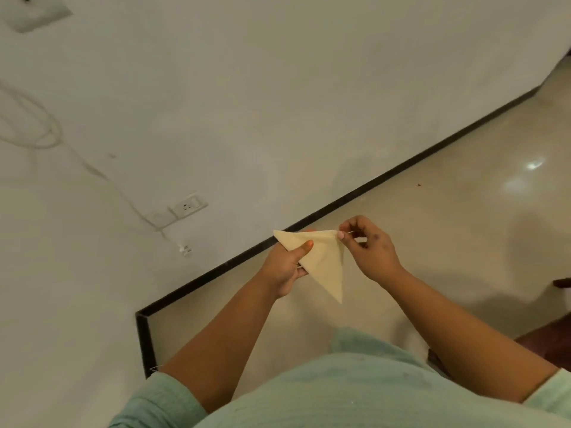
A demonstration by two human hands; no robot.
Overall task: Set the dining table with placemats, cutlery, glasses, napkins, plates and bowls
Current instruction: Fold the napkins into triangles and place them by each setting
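A cream napkin (324, 261) folded into a triangle hangs in the air in front of my body, one point facing down. My left hand (285, 267) grips its left side, thumb lying across the front of the cloth. My right hand (367, 245) pinches the napkin's upper right corner between thumb and fingertips. The dining table itself is hidden from this view.
A pale wall (247, 103) with a black skirting (370, 186) fills the left and top. A wall socket (188, 206) with a white cable (129, 199) hanging from it sits on it. Glossy beige floor (463, 196) lies below; dark wooden furniture (553, 338) shows at the right edge.
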